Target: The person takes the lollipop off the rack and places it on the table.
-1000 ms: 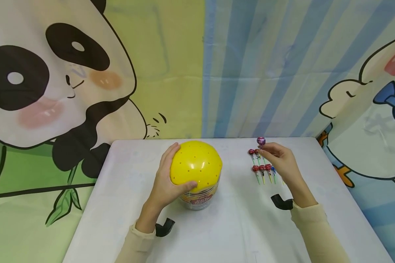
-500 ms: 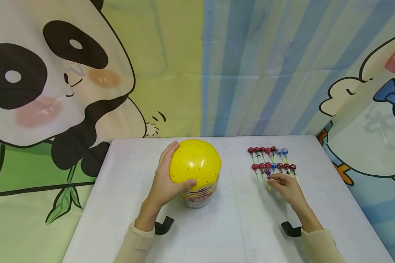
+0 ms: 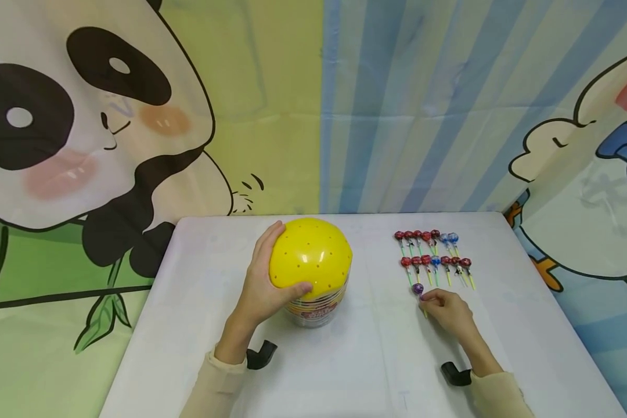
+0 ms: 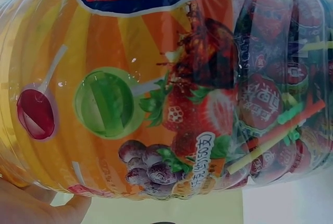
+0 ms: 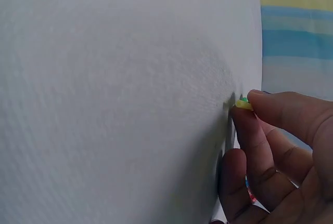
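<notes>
My left hand (image 3: 263,284) grips a clear plastic lollipop jar (image 3: 317,312) by its domed yellow lid (image 3: 313,255), thumb across the front. Filling the left wrist view is the jar's orange label (image 4: 62,37), with wrapped lollipops (image 4: 265,99) showing through the clear part and part of the hand at the lower left. At the near side of the lollipop rows, my right hand (image 3: 451,316) pinches a purple lollipop (image 3: 418,288) near the table, just below the left end of the nearer row. Its yellow stick end (image 5: 243,104) shows between thumb and finger in the right wrist view.
Two rows of lollipops lie on the white table (image 3: 376,360): a farther row (image 3: 417,234) and a nearer row (image 3: 426,259), mostly red with a few blue. Behind the table's back edge hangs a cartoon-printed cloth (image 3: 271,104).
The right hand has carried the purple lollipop from above the farther row toward me, then left to below the nearer row. The left hand stays on the jar lid.
</notes>
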`<state>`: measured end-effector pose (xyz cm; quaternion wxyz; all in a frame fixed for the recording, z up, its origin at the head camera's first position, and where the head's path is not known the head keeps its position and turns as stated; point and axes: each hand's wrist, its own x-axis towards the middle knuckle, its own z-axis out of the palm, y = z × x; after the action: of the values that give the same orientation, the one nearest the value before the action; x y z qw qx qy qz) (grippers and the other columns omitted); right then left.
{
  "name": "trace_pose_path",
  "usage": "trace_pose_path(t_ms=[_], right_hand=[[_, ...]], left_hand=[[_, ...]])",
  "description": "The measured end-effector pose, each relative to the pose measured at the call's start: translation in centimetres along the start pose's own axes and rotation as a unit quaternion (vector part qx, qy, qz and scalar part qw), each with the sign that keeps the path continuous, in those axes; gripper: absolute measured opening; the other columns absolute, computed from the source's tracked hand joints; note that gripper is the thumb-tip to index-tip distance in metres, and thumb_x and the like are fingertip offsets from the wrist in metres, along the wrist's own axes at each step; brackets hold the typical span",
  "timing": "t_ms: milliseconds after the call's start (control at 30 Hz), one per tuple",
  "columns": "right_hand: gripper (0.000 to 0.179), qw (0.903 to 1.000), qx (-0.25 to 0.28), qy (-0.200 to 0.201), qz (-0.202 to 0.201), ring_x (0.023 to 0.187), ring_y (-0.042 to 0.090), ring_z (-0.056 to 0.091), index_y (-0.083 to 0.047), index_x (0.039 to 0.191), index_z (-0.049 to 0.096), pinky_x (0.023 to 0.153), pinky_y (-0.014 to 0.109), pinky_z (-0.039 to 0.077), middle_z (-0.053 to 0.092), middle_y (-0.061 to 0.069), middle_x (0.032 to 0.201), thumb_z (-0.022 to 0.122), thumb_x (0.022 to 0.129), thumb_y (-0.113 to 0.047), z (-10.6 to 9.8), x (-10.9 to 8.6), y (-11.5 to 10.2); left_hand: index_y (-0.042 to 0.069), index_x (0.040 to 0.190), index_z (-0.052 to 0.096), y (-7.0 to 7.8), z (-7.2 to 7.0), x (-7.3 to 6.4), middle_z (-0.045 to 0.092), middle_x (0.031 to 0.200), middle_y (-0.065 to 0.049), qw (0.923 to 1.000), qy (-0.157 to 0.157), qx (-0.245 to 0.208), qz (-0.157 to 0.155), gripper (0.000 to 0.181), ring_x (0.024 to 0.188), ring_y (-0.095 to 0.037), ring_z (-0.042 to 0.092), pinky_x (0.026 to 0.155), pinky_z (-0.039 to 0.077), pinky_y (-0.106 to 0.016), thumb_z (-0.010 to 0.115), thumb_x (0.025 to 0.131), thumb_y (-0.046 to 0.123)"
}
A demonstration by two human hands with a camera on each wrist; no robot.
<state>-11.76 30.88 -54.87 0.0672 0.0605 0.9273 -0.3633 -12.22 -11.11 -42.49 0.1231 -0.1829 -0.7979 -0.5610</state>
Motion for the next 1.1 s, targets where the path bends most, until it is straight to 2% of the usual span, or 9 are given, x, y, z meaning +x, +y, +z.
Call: trace_pose_path(t_ms=[233, 533, 600, 967, 1100], right_hand=[[0.025, 0.9995, -0.023, -0.003, 0.019, 0.069, 0.016, 0.057, -0.008, 0.105, 0.072, 0.069, 0.042, 0.037, 0.067, -0.004, 0.078, 0.071, 0.093, -0.029, 0.16, -0.28, -0.44], [0.028, 0.9993, -0.035, 0.000, 0.015, 0.072, 0.015, 0.059, -0.008, 0.105, 0.072, 0.067, 0.039, 0.042, 0.069, -0.003, 0.083, 0.071, 0.093, -0.033, 0.21, -1.04, -0.44], [0.027, 0.9994, -0.033, 0.003, 0.008, 0.074, 0.015, 0.061, -0.010, 0.105, 0.073, 0.067, 0.038, 0.044, 0.071, -0.003, 0.085, 0.071, 0.093, -0.033, 0.18, -1.02, -0.38], [0.024, 0.9998, -0.015, 0.002, -0.014, 0.077, 0.016, 0.060, -0.009, 0.103, 0.074, 0.067, 0.034, 0.046, 0.070, -0.001, 0.085, 0.071, 0.093, -0.030, 0.07, -0.60, -0.05], [0.023, 0.9997, -0.006, 0.009, -0.020, 0.077, 0.018, 0.060, -0.007, 0.104, 0.073, 0.065, 0.034, 0.047, 0.069, 0.002, 0.086, 0.070, 0.095, -0.027, -0.54, -0.47, -0.35]], left_hand=[[0.034, 0.155, 0.032, -0.03, 0.08, -0.04, 0.024, 0.160, 0.011, 1.0000, -0.001, -0.002, -0.001, 0.100, 0.132, -0.023, 0.044, 0.099, 0.047, -0.055, 0.087, 0.071, 0.044], [0.034, 0.155, 0.032, 0.17, 0.11, -0.42, 0.024, 0.161, 0.003, 1.0000, -0.006, -0.008, -0.001, 0.100, 0.132, -0.024, 0.044, 0.099, 0.047, -0.056, 0.087, 0.072, 0.045], [0.033, 0.155, 0.032, 0.20, 0.06, -0.39, 0.024, 0.162, 0.001, 1.0000, -0.005, -0.002, 0.003, 0.101, 0.132, -0.024, 0.043, 0.099, 0.046, -0.056, 0.087, 0.072, 0.047], [0.030, 0.156, 0.032, -0.05, -0.27, -0.22, 0.026, 0.160, 0.007, 0.9988, 0.001, 0.043, 0.024, 0.105, 0.135, -0.023, 0.042, 0.101, 0.045, -0.056, 0.089, 0.069, 0.044], [0.023, 0.156, 0.034, -0.04, -0.38, -0.24, 0.029, 0.159, 0.005, 0.9980, 0.011, 0.054, 0.029, 0.108, 0.133, -0.022, 0.044, 0.100, 0.047, -0.054, 0.091, 0.066, 0.040]])
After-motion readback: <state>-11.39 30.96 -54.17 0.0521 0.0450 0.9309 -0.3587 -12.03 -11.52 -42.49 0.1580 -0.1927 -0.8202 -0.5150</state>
